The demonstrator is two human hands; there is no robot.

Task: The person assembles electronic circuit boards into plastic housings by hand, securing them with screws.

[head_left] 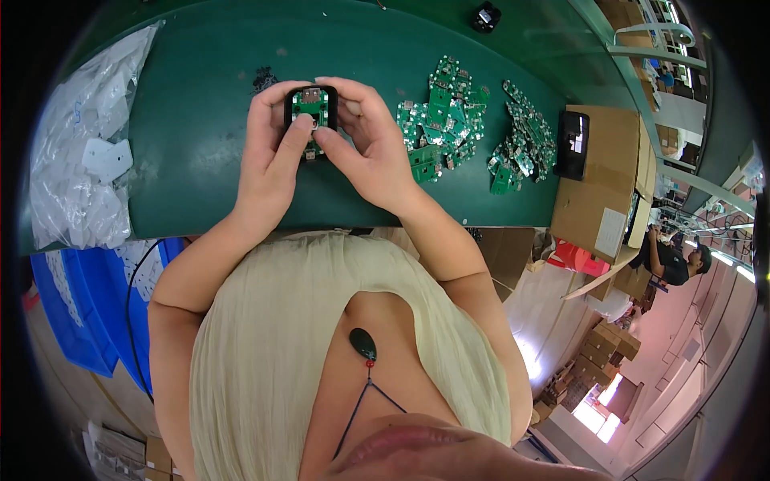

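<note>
Between my two hands is a black plastic housing [334, 108] with a green circuit board [309, 103] sitting inside it. My left hand [271, 136] wraps the housing's left side, its thumb pressing on the board. From the right, my right hand [365, 140] grips the other side, and its thumb also rests on the lower part of the board. Silver connectors show at the board's top and bottom edges. Just beyond my left fingers lies a small heap of tiny black parts [264, 78]. Nearest my right hand is a loose pile of green circuit boards [445, 116].
A second circuit-board pile [525, 140] lies farther right, near a black phone-like device [572, 144] leaning on a cardboard box [597, 188]. Clear bags of white plates [88, 152] cover the bench's left end. Blue bins [80, 309] stand below. A small black object [485, 17] sits at the back.
</note>
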